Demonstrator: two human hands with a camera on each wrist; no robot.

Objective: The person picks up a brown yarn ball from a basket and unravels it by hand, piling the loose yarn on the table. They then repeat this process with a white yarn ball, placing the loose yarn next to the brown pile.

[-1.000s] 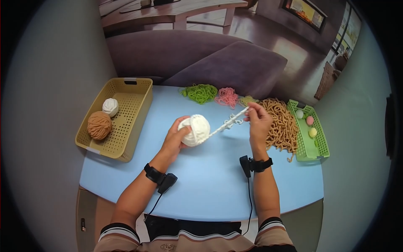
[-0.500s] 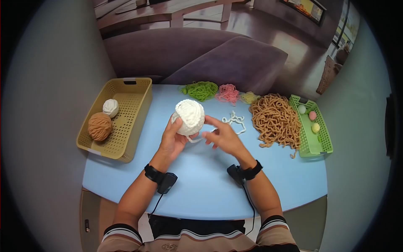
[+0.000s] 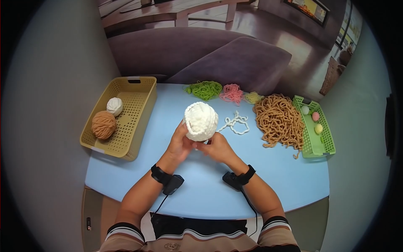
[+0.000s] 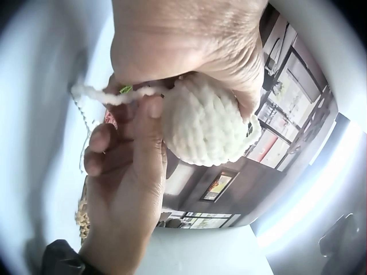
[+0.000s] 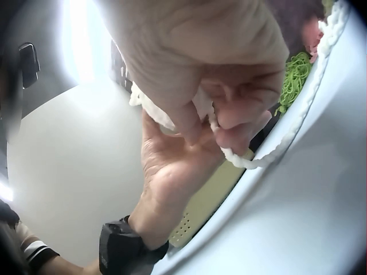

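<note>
A thick white yarn ball [image 3: 201, 121] is held above the middle of the table by the left hand [image 3: 179, 144], whose fingers curl round its lower left side. At the ball's lower right is the right hand [image 3: 218, 148], close against the left. In the left wrist view the right hand [image 4: 129, 172] has thumb and fingers at a white strand [image 4: 114, 98] running off the ball [image 4: 202, 123]. The right wrist view shows that strand [image 5: 287, 140] hanging from the right fingers. Its loose end [image 3: 240, 123] lies in a loop on the table.
At left a tan basket [image 3: 144, 113] holds a brown ball [image 3: 103, 125] and a smaller white ball [image 3: 114, 106]. Green [image 3: 204, 90], pink [image 3: 231, 93] and pale yellow yarn [image 3: 253, 98] lie along the back. Right of them are a brown heap [image 3: 278, 122] and a green basket [image 3: 329, 138] with small balls.
The right hand has come in from the right, where it held the strand stretched out, to the ball's lower side. The ball is held more upright, and the strand's loose part lies on the table.
</note>
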